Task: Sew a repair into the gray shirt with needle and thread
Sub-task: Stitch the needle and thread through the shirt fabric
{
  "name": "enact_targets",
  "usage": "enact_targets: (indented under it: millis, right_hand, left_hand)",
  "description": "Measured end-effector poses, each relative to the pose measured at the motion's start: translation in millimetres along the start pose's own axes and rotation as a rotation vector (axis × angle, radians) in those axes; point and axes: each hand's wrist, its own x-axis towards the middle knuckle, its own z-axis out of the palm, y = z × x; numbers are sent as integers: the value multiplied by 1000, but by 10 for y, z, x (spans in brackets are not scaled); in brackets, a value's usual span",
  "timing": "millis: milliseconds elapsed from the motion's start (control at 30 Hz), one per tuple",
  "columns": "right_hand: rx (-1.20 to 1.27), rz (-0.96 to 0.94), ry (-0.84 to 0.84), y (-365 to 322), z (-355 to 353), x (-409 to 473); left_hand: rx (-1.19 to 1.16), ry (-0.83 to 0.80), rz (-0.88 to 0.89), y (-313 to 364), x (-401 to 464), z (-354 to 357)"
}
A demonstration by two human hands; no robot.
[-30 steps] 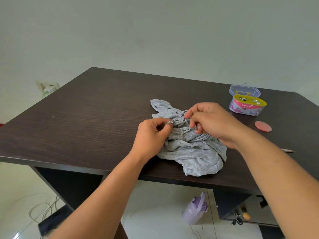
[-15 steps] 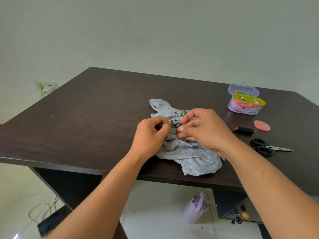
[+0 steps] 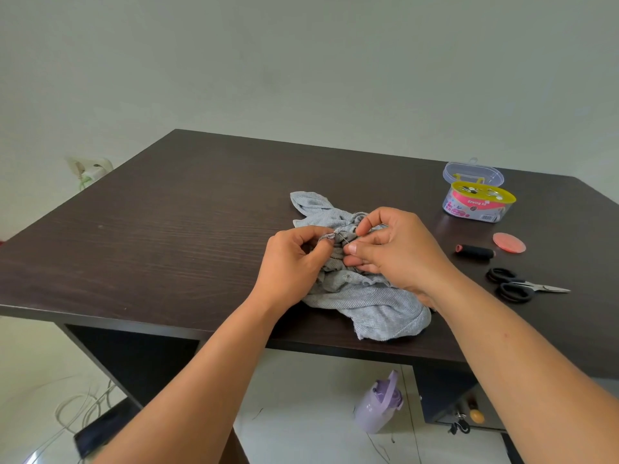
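Note:
The gray shirt [image 3: 365,303] lies crumpled on the dark table [image 3: 167,229], near its front edge. My left hand [image 3: 294,262] pinches a fold of the fabric between thumb and forefinger. My right hand [image 3: 395,252] holds a thin silver needle [image 3: 344,238] by its near end, and the needle's tip points at the pinched fold. A dark thread runs from the needle area across the fabric under my right fingers. Much of the shirt's middle is hidden by both hands.
At the table's right stand an open sewing kit box [image 3: 477,204] with its clear lid [image 3: 472,172] behind, a pink disc [image 3: 509,242], a black thread spool [image 3: 475,252] and black-handled scissors [image 3: 517,284]. A purple bottle [image 3: 378,408] and cables lie on the floor below.
My right hand drew back toward me from over the fabric and now holds the needle at the fold. The spool and scissors came into sight. My left hand stayed put.

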Motion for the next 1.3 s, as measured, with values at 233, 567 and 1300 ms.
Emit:
enact_targets:
  millis: [233,567,1300]
  right_hand:
    - [85,-18,22,31,23,9]
    - [99,-52,67,74,59,17]
    - [-113,-151,214,88,70,56]
  left_hand:
    - [-6,-10,7,-9,7,12]
    - [33,-42,54,-16,-16,31]
    - [1,-18,49,-58,-5,13]
